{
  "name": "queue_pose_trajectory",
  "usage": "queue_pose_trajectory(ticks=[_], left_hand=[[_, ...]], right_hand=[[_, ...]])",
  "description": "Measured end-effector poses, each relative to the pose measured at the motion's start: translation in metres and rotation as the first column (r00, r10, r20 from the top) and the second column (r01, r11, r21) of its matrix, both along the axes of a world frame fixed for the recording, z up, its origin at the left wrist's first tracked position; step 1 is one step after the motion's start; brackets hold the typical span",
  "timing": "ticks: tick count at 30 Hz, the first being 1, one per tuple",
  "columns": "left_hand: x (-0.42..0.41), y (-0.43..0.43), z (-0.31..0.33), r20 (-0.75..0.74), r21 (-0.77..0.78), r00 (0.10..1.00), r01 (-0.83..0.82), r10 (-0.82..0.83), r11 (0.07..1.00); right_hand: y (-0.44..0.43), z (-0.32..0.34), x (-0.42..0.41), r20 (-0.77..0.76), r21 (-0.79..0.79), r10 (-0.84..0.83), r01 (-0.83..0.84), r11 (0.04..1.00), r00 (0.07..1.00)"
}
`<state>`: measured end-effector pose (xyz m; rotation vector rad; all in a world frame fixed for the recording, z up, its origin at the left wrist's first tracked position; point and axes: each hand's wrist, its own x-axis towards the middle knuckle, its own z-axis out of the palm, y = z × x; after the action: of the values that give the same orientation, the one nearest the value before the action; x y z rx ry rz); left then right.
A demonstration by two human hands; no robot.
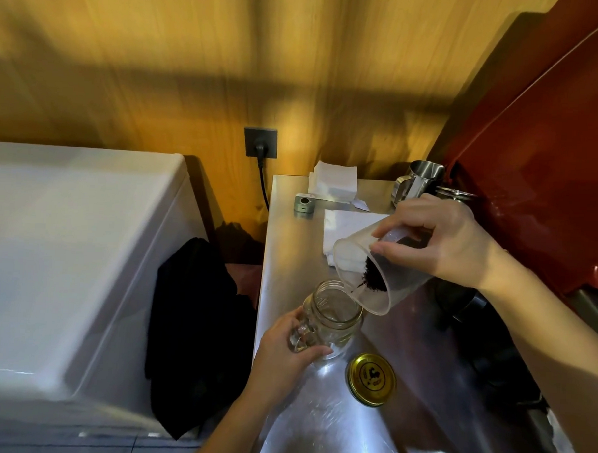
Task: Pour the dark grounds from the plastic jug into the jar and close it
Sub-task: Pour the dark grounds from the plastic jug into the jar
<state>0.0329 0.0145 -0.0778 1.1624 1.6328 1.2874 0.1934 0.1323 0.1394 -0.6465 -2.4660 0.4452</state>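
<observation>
A clear glass jar (335, 313) with a side handle stands open on the steel counter (333, 426). My left hand (285, 352) grips its handle and lower side. My right hand (441, 239) holds a translucent plastic jug (354, 263) tipped steeply, its rim just above and to the right of the jar's mouth. Dark grounds (374, 279) lie against the jug's lower wall and slide toward the rim. The jar's gold lid (371, 378) rests flat on the counter to the right of the jar.
White paper napkins (333, 183) and a folded white cloth (342, 224) lie at the back of the counter beside a small grey device (304, 203). A steel pitcher (419, 180) stands back right by a red machine (551, 151). A black cloth (197, 324) hangs left of the counter.
</observation>
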Motion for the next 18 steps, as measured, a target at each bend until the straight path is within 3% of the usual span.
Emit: queue_pose_trajectory(ticks=[18], left_hand=[[0.001, 0.004, -0.013, -0.111, -0.002, 0.993, -0.033, 0.033, 0.999]], right_hand=[[-0.007, 0.004, -0.014, 0.181, 0.088, 0.08, -0.098, 0.991, 0.98]])
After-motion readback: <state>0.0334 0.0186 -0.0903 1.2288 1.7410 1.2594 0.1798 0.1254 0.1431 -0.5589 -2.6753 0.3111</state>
